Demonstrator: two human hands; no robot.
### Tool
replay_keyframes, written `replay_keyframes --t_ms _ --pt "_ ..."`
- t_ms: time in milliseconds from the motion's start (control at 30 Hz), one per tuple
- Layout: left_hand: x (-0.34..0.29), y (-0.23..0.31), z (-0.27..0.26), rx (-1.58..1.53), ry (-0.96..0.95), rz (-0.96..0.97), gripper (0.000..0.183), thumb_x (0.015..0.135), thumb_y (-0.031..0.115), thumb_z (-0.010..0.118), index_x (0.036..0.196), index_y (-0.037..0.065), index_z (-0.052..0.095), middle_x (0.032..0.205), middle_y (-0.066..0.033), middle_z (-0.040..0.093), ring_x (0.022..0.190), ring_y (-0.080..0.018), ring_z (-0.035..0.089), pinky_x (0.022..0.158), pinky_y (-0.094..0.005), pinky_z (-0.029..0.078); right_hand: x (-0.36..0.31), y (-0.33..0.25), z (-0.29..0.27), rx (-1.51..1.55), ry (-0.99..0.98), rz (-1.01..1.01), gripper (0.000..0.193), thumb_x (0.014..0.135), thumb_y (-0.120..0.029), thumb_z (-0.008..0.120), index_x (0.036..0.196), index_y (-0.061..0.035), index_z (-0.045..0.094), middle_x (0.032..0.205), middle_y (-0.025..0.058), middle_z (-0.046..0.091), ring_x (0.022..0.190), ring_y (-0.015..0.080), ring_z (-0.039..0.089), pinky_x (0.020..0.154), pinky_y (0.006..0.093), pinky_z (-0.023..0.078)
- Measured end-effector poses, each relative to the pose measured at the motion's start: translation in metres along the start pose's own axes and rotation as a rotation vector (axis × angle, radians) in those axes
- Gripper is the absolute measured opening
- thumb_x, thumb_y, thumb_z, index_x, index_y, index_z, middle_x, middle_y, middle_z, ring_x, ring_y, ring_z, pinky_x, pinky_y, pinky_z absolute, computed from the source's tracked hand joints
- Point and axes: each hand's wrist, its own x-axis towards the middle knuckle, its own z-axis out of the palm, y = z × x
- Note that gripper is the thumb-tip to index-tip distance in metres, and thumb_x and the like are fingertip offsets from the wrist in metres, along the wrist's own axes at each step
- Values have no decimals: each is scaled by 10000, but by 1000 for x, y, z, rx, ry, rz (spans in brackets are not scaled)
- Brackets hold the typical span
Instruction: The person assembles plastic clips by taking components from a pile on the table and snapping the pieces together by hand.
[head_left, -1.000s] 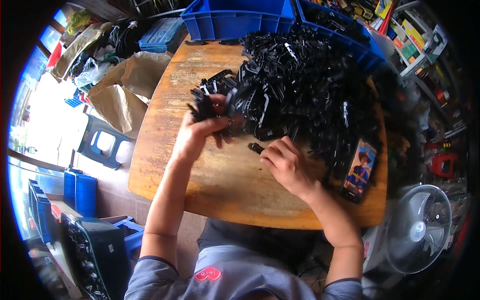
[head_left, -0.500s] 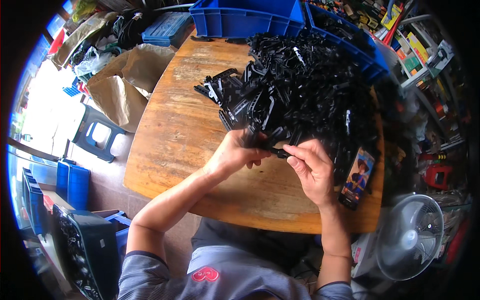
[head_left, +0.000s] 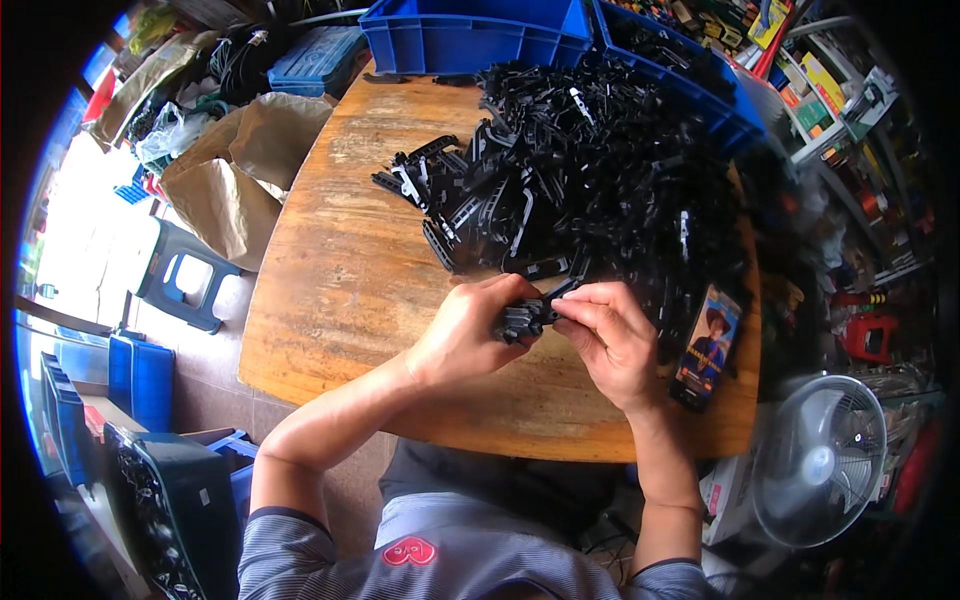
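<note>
My left hand (head_left: pixel 466 328) is closed round a bunch of black plastic parts (head_left: pixel 522 322), whose ends stick out past the fingers over the near part of the table. Close beside it, my right hand (head_left: pixel 615 335) pinches at the right end of that bunch with thumb and forefinger; which single part it grips is too small to make out. Just beyond both hands spreads a large heap of black plastic parts (head_left: pixel 610 160), long and narrow, a few with grey or white glints.
The heap covers much of the wooden table (head_left: pixel 330 260). A phone (head_left: pixel 708 348) with a lit screen lies right of my hands. Blue crates (head_left: pixel 470 45) stand at the far edge. A fan (head_left: pixel 820 462) is at lower right, a stool (head_left: pixel 185 275) and paper bag (head_left: pixel 225 200) at left.
My left hand has turned, so the ends of the bunch now show. The right hand has drawn in against the bunch. The whole view has shifted slightly.
</note>
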Motion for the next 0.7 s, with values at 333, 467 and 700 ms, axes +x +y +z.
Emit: replay_keyframes --t_ms 333,467,700 --pt "-4 -1 -2 33 8 182 266 692 80 714 914 7 586 808 -168 620 770 -339 614 672 -380 480 2 0 -6 197 -85 202 378 662 -116 797 972 -25 601 893 77 611 778 185 617 693 290 501" --pt "-6 -1 -2 30 -15 203 264 693 73 708 920 6 588 810 -170 619 771 -343 612 674 -382 480 0 0 -9 180 -68 172 318 669 -116 796 907 -31 603 833 68 615 752 171 616 674 281 492" --pt "-2 -3 2 -98 -139 21 553 674 89 744 1170 42 503 832 -108 628 770 -215 612 680 -327 464 -3 -4 -3 170 -74 155 329 660 -185 810 850 -31 591 807 70 603 747 165 597 652 272 482"
